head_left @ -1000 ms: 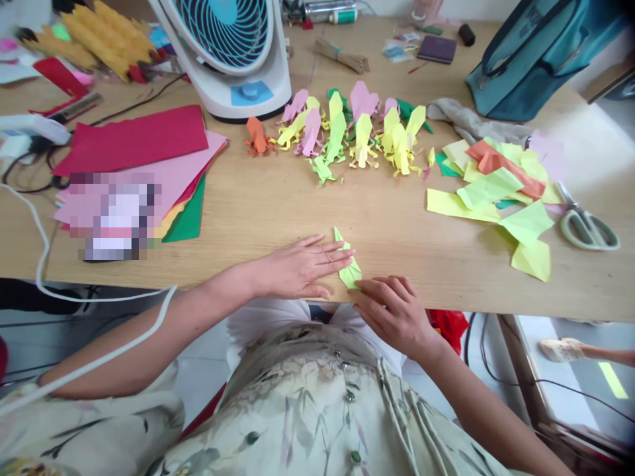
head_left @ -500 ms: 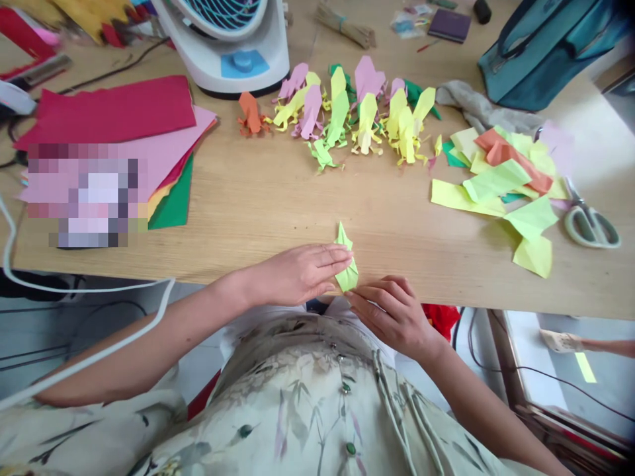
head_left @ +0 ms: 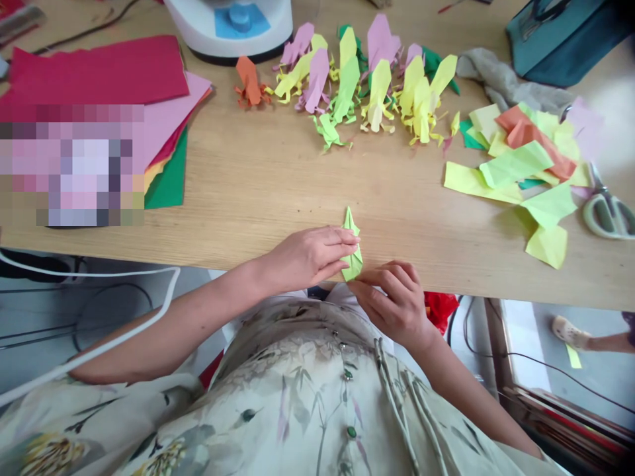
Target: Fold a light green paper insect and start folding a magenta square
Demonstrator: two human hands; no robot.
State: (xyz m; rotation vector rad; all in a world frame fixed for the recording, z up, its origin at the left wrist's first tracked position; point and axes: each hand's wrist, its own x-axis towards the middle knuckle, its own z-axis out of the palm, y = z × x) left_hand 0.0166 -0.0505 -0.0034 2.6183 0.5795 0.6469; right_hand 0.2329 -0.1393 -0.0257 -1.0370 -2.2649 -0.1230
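A light green folded paper piece [head_left: 352, 265], pointed at its far end, lies at the table's near edge. My left hand [head_left: 317, 256] lies over it from the left, fingers stretched flat and covering its middle. My right hand [head_left: 391, 297] is curled at its near end, with thumb and forefinger closed on the lower tip; the pinched bit itself is hidden. Beyond the hands stand several finished paper figures in rows, among them a light green one [head_left: 329, 132], an orange one [head_left: 252, 84] and a pink one [head_left: 314, 82].
Loose paper scraps [head_left: 516, 162] and scissors [head_left: 609, 210] lie to the right, with a grey cloth [head_left: 510, 82] and a teal bag [head_left: 560, 43] behind. Coloured sheets [head_left: 99, 73] are stacked left, near a white fan base [head_left: 228, 30]. A white cable [head_left: 166, 307] hangs front left.
The camera view has tilted down and shifted a little, so the table things sit higher in the picture. Both hands keep nearly the same hold on the green paper.
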